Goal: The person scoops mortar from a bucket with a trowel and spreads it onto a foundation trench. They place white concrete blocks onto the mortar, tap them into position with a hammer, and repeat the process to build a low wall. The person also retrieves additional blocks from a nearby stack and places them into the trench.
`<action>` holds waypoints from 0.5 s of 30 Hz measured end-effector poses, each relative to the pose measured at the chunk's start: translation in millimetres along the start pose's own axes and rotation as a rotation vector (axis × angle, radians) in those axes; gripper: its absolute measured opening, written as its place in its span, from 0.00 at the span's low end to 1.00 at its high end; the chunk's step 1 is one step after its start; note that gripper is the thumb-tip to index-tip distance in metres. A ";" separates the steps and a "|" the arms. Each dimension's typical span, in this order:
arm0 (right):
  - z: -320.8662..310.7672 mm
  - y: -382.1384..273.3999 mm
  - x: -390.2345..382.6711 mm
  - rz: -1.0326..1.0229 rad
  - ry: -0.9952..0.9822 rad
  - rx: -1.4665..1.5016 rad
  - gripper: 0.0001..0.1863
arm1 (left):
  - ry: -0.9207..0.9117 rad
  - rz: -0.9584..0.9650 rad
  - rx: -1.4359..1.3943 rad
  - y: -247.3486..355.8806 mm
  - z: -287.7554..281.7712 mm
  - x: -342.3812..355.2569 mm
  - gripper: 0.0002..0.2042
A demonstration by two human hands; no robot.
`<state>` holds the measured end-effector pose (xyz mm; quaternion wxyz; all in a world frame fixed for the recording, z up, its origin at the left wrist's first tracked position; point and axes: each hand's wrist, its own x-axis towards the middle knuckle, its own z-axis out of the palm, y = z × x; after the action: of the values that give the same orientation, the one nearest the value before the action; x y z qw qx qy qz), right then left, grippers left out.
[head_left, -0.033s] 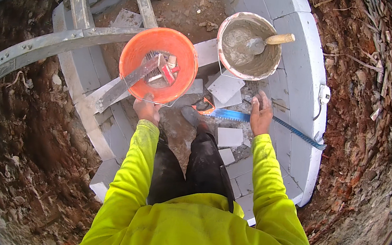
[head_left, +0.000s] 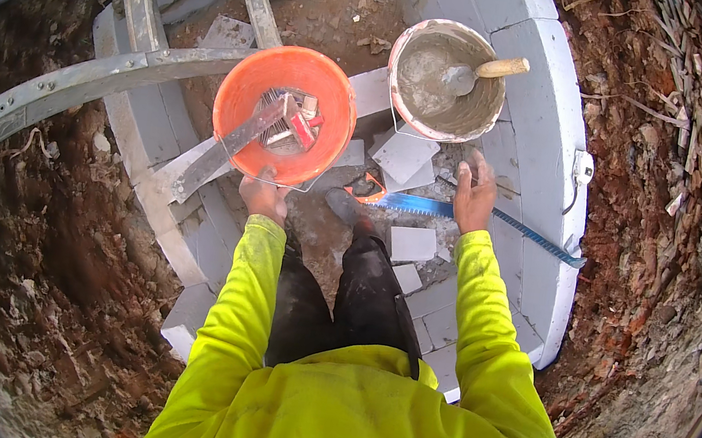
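Note:
An orange bucket (head_left: pixel 232 110) is in front of me on the left, with a notched metal-bladed tool (head_left: pixel 249 130) leaning out over its rim and several small tools inside. My left hand (head_left: pixel 265 197) is closed at the bucket's near rim, some of its fingers hidden. My right hand (head_left: pixel 475 195) hovers over a hand saw with a blue blade (head_left: pixel 419 205) and an orange handle, its fingers extended and nothing visible in them. Just beyond it stands a bucket of grey mortar (head_left: pixel 428 71), holding a trowel with a wooden handle (head_left: pixel 504 68).
A curved metal frame (head_left: pixel 91 70) crosses the left side. Grey block walls (head_left: pixel 550 121) curve around me, with rough earth (head_left: pixel 659 171) outside. Cut white block pieces (head_left: pixel 412 245) lie near my feet. A long pale board (head_left: pixel 165 217) slants at left.
My right hand has shifted slightly up and to the right. The orange bucket sits marginally higher in view; my left hand stays at its rim.

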<state>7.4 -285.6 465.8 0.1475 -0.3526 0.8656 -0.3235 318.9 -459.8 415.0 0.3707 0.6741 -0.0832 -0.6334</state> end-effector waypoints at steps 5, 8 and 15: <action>-28.5 1.1 126.3 -0.407 0.210 -0.490 0.25 | -0.115 0.008 -0.097 -13.9 31.7 3.6 0.21; -35.0 2.9 189.5 -0.507 0.048 -0.708 0.27 | -0.058 0.021 -0.071 -24.2 55.7 13.2 0.20; -25.9 -14.2 234.5 -0.465 -0.538 -1.344 0.18 | -0.183 0.024 0.124 -29.7 43.1 8.1 0.18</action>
<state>-163.8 -447.1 488.2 0.0349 -0.6067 0.7141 0.3474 270.3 -460.4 393.9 0.3269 0.6341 -0.1639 -0.6813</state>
